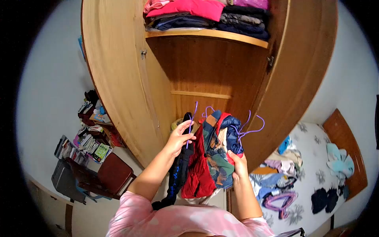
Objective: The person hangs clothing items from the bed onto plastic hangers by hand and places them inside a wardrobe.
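Note:
My left hand (180, 138) is closed on a thin purple hanger (196, 108), its hook pointing up. From that hanger a black garment (178, 173) with blue print hangs down in front of me. Closed too, my right hand (239, 165) grips a bundle of clothes with several purple hangers (252, 132) sticking out at the top. In the bundle are a multicoloured patterned garment (221, 166), a red garment (195, 173) and a dark blue puffy one (233, 124). How the garments sit on their hangers is partly hidden by the folds.
An open wooden wardrobe (118, 59) stands ahead, with folded clothes (185, 12) on its upper shelf (205, 33). On the right, a bed (312, 158) holds loose clothes and purple hangers (280, 203). A brown chair (114, 172) and stacked books (92, 144) are at left.

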{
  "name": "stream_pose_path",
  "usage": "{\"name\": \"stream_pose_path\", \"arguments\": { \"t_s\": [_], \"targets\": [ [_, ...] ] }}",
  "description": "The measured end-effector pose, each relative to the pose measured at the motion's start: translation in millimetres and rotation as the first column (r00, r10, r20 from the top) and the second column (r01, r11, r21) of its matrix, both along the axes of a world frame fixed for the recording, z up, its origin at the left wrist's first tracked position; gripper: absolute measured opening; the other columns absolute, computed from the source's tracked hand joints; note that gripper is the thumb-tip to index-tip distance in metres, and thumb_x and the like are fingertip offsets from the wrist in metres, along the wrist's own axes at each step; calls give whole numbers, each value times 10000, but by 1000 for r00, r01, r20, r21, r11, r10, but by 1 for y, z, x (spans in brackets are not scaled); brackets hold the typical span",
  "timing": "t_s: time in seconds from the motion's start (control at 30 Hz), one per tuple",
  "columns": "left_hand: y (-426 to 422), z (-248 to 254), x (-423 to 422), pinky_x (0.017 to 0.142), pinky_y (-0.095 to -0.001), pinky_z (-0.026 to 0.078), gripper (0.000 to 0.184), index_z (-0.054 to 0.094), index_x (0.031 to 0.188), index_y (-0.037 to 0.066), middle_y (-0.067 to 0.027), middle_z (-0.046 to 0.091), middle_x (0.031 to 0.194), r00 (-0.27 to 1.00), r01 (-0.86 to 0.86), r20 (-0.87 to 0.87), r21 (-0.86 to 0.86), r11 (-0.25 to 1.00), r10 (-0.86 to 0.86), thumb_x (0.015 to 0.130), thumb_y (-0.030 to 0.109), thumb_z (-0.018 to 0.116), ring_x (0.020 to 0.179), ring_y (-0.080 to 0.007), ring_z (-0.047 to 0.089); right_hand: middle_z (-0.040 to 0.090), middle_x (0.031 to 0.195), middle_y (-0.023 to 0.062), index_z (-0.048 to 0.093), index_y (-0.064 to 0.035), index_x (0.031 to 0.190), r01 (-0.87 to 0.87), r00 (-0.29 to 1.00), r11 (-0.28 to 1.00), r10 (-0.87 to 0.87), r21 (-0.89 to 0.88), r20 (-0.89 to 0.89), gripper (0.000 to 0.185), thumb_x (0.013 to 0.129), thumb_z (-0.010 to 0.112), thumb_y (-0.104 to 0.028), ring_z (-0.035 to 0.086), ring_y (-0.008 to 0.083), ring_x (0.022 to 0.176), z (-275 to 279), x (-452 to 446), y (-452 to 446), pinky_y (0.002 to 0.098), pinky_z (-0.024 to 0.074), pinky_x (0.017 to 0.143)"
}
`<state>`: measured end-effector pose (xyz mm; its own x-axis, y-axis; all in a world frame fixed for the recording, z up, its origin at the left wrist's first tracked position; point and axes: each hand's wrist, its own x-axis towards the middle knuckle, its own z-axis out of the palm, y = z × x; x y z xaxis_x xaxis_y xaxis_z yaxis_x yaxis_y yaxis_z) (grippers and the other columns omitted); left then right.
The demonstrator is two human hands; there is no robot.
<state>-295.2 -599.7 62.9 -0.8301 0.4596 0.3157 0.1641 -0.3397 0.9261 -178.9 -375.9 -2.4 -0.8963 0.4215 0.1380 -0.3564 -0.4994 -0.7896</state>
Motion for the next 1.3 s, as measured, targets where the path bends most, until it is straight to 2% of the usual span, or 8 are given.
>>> {"name": "stream_pose_path", "arguments": {
  "t_s": [0.2, 0.37, 0.7, 1.1, 1.13, 1.17, 1.27, 1.3],
  "targets": [
    [2, -55, 12, 590, -210, 444, 562, 369, 1368, 46, -53, 415, 1403, 975, -166, -116, 195, 967, 191, 832, -51, 507, 632, -62, 504, 632, 1039, 59, 540, -54, 1186, -100, 993, 990, 106, 102, -57, 441, 768, 680, -34, 613, 183, 888, -44, 0, 30, 333, 477, 833],
    [12, -90, 24, 566, -197, 423, 526, 374, 1361, 38, -57, 439, 1384, 959, -238, -91, 265, 934, 270, 851, -63, 456, 610, -56, 472, 638, 1013, 53, 555, -55, 1150, -123, 990, 982, 131, 142, -49, 398, 772, 678, -31, 620, 175, 847, -71, 28, 45, 321, 494, 785],
    [13, -73, -19, 556, -212, 459, 515, 390, 1348, 44, -46, 462, 1360, 980, -169, -28, 384, 908, 194, 846, -54, 456, 620, -68, 511, 635, 1022, 74, 540, -40, 1168, 16, 998, 980, -2, 198, -68, 411, 779, 671, -61, 621, 185, 859, -80, 54, 40, 329, 495, 802],
    [25, -65, -72, 545, -212, 463, 502, 381, 1348, 21, -55, 483, 1341, 971, -216, 3, 446, 869, 240, 857, -37, 468, 634, -77, 524, 650, 1019, 51, 575, -60, 1138, -24, 998, 987, 14, 161, 62, 388, 765, 678, -31, 628, 177, 859, -89, 68, 46, 323, 491, 805],
    [23, -58, -70, 527, -207, 459, 514, 367, 1357, 19, -59, 546, 1242, 963, -257, 45, 471, 844, 267, 858, -24, 480, 637, -78, 533, 651, 1014, 50, 575, -61, 1138, -25, 998, 987, 15, 159, 63, 387, 766, 677, -31, 629, 178, 852, -88, 70, 46, 324, 492, 802],
    [23, -57, -86, 483, -212, 447, 466, 409, 1311, 22, -69, 623, 977, 964, -254, 47, 475, 843, 263, 855, 1, 502, 593, -91, 539, 652, 1010, 50, 575, -62, 1138, -17, 998, 987, 7, 160, 62, 386, 767, 676, -31, 629, 179, 845, -86, 71, 45, 324, 493, 798],
    [12, -36, -100, 456, -234, 441, 207, 569, 1037, 82, -15, 563, 641, 964, -259, 69, 441, 859, 255, 840, 27, 536, 519, -111, 546, 644, 1033, 82, 534, -43, 1188, -7, 998, 977, -5, 213, 55, 413, 796, 660, -73, 633, 202, 869, -84, 72, 43, 343, 504, 804],
    [9, -26, -105, 454, -231, 435, 182, 584, 1005, 87, -20, 568, 674, 956, -292, 120, 366, 884, 266, 844, 25, 527, 530, -113, 543, 643, 1035, 83, 530, -41, 1193, 4, 998, 977, -18, 213, 61, 416, 798, 658, -72, 633, 204, 872, -82, 73, 41, 343, 504, 807]
  ]
}}
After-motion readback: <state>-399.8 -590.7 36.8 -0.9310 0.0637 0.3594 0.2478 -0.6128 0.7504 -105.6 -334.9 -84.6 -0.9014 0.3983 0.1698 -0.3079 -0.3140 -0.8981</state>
